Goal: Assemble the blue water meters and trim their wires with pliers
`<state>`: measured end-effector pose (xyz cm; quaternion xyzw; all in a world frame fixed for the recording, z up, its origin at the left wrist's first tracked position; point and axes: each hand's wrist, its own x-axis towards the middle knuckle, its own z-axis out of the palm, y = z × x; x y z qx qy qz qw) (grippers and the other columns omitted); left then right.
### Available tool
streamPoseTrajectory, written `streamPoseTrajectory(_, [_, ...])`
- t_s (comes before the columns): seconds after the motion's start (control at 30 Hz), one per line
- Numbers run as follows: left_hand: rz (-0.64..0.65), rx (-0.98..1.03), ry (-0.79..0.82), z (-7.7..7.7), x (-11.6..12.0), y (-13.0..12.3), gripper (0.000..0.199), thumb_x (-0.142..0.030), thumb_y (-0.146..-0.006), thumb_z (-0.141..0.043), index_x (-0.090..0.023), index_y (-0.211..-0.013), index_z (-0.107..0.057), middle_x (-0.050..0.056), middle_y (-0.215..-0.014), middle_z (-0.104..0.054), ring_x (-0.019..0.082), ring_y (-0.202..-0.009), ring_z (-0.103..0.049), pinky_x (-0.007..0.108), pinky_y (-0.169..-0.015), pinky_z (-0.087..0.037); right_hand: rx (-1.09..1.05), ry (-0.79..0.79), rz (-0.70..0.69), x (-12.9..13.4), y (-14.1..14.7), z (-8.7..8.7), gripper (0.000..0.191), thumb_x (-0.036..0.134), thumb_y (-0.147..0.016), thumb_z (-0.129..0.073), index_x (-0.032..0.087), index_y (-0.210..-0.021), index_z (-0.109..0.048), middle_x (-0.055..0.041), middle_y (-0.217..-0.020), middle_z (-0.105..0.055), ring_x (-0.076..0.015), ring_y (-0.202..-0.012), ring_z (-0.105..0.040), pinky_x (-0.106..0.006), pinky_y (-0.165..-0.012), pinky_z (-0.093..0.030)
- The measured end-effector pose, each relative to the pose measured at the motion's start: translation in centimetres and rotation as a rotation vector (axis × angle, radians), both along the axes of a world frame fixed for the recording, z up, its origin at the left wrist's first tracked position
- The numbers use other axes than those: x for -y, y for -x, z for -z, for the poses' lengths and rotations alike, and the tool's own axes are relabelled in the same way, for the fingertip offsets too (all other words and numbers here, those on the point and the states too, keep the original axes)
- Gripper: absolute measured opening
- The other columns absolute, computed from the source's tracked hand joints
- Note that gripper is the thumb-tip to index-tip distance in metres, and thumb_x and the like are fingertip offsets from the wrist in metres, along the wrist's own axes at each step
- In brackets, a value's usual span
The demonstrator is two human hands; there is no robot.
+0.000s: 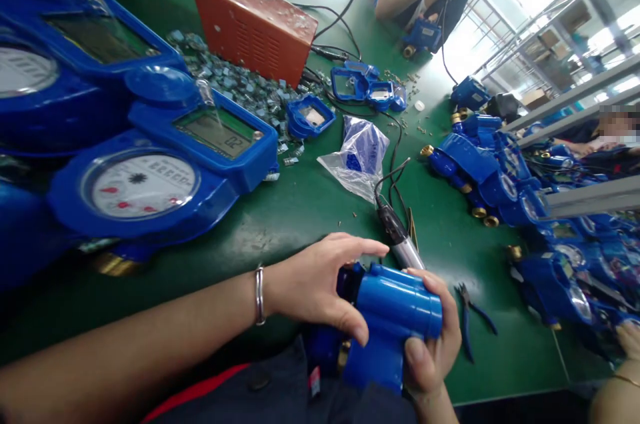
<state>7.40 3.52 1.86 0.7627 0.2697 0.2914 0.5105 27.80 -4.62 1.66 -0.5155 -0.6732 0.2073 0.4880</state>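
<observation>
A blue meter body (395, 304) is tilted on its side close to my torso, at the bottom centre. My right hand (434, 337) grips its right end, thumb on the near side and fingers over the far side. At the meter's left end is my left hand (325, 287), its thumb and fingers spread apart around a dark part, with a metal bracelet on the wrist. Whether the left fingers touch the meter is unclear. Just beyond the meter lies an electric screwdriver (403, 241) with a black and silver body.
Large blue meters (145, 187) stand at left. An orange box (253, 17) sits among small parts, near blue covers (310, 116) and a plastic bag (357, 154). Pliers (467, 321) lie right of my hands. More meters (560, 277) fill the right; other people work beyond.
</observation>
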Motion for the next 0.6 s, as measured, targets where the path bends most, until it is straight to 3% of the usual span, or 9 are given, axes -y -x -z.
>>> streamPoseTrajectory(0.13, [-0.083, 0.000, 0.011, 0.8, 0.8, 0.4, 0.094, -0.056, -0.058, -0.080, -0.020, -0.135, -0.042, 0.014, -0.146, -0.034, 0.034, -0.136, -0.027, 0.050, -0.111, -0.025, -0.160, -0.020, 0.092, 1.3, -1.0, 2.0, 0.058, 0.054, -0.075, -0.053, 0.018, -0.120, -0.045, -0.0131, -0.116, -0.053, -0.0337, -0.105, -0.053, -0.055, -0.088, -0.042])
streamPoseTrajectory(0.23, [-0.055, -0.020, 0.141, 0.8, 1.7, 0.1, 0.096, -0.054, -0.066, -0.074, -0.019, -0.142, -0.028, 0.016, -0.145, -0.032, 0.033, -0.131, -0.034, 0.048, -0.108, -0.032, -0.166, 0.080, 0.218, 3.0, -1.1, 2.4, 0.062, 0.054, -0.077, -0.049, 0.017, -0.127, -0.042, -0.0145, -0.131, -0.045, -0.0360, -0.118, -0.046, -0.056, -0.095, -0.038])
streamPoseTrajectory(0.37, [-0.092, 0.020, 0.216, 0.6, 3.1, -0.8, 0.099, -0.050, -0.066, -0.076, -0.021, -0.143, -0.021, 0.012, -0.136, -0.036, 0.031, -0.123, -0.042, 0.045, -0.104, -0.036, -0.402, 0.422, 0.391, 6.0, -0.7, 1.5, 0.059, 0.047, -0.089, -0.040, 0.023, -0.141, -0.027, -0.0106, -0.141, -0.041, -0.0301, -0.123, -0.048, -0.046, -0.092, -0.048])
streamPoseTrajectory(0.47, [-0.184, 0.035, 0.244, 0.6, 3.9, -1.7, 0.093, -0.045, -0.065, -0.078, -0.022, -0.139, -0.027, 0.009, -0.128, -0.038, 0.029, -0.118, -0.043, 0.045, -0.102, -0.036, -0.566, 0.520, 0.371, 7.7, -0.2, 1.2, 0.054, 0.046, -0.094, -0.034, 0.026, -0.143, -0.022, -0.0090, -0.147, -0.035, -0.0268, -0.127, -0.047, -0.043, -0.094, -0.050])
streamPoseTrajectory(0.6, [-0.280, 0.002, 0.232, 0.1, 4.7, -2.4, 0.075, -0.038, -0.067, -0.076, -0.020, -0.129, -0.037, 0.007, -0.118, -0.040, 0.025, -0.106, -0.045, 0.042, -0.093, -0.041, -0.643, 0.511, 0.207, 8.3, -0.2, 1.7, 0.066, 0.054, -0.091, -0.039, 0.027, -0.145, -0.012, -0.0135, -0.145, -0.038, -0.0298, -0.122, -0.051, -0.048, -0.093, -0.050])
